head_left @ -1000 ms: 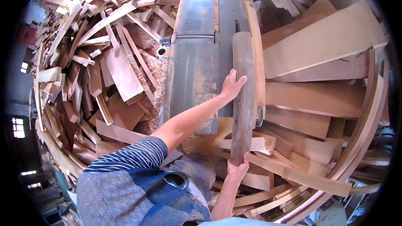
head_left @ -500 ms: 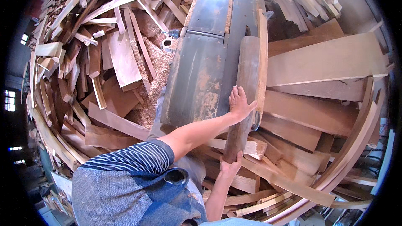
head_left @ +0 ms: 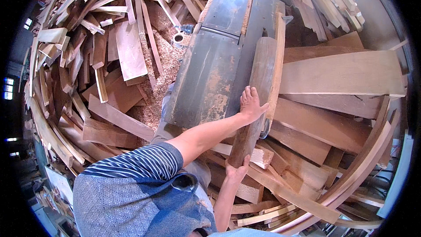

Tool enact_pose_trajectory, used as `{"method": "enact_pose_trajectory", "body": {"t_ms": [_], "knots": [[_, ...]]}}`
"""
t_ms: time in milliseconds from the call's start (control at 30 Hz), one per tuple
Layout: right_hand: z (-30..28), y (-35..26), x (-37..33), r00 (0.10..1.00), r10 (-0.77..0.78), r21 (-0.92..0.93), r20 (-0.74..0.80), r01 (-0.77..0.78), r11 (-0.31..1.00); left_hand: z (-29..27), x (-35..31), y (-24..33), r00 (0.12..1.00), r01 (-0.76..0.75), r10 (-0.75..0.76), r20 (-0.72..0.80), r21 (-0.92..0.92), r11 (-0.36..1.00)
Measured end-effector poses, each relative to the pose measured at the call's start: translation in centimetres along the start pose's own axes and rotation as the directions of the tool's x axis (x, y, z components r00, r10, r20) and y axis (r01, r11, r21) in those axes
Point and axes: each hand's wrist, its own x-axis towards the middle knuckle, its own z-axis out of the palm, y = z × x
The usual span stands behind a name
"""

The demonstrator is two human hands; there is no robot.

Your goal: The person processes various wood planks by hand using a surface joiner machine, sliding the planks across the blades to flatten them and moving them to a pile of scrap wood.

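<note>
A long wooden board [head_left: 263,63] lies lengthwise on the right side of a grey metal jointer table [head_left: 199,79], alongside a pale wooden fence [head_left: 276,74]. On top of the board, about midway along, my left hand [head_left: 252,106] lies flat with the thumb stretched out to the right. The board's near end juts past the table's front edge. There my right hand [head_left: 237,171] holds it, palm at the end and thumb along the right side; some of its fingers are hidden beneath.
Left of the machine is a heap of offcuts [head_left: 131,57] and wood shavings [head_left: 164,72]. Wide planks [head_left: 342,74] are stacked on the right. Long strips [head_left: 307,0] lean at the far right. A pale-ended block [head_left: 262,157] lies beside the board's near end.
The whole view has turned slightly, shifting the machine's far end rightward. Against the table, the board and both hands stand almost the same, with no clear sliding and the grip unchanged.
</note>
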Motion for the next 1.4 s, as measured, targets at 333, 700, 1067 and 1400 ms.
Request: {"method": "enact_pose_trajectory", "body": {"t_ms": [333, 700, 1067, 1400], "knots": [[0.5, -0.1, 0.2, 0.997, -0.008, -0.039, 0.073, 0.01, 0.999, 0.1, 1.0, 0.0, 1.0, -0.005, 0.005, 0.001, 0.013, 1.0], [1.4, -0.3, 0.4, 0.998, -0.007, -0.083, 0.062, 0.012, 0.996, 0.0, 1.9, -0.1, 1.0, -0.001, 0.001, 0.004, 0.03, 1.0], [1.8, -0.6, 1.1, 0.996, 0.009, -0.103, 0.085, 0.0, 0.995, -0.2, 2.7, 0.1, 0.998, 0.01, -0.011, 0.054, 0.009, 1.0], [2.4, -0.8, 1.4, 0.998, 0.015, -0.134, 0.06, -0.007, 0.991, 0.7, 3.4, -0.2, 1.0, -0.001, 0.001, 0.009, 0.052, 0.999]]}}
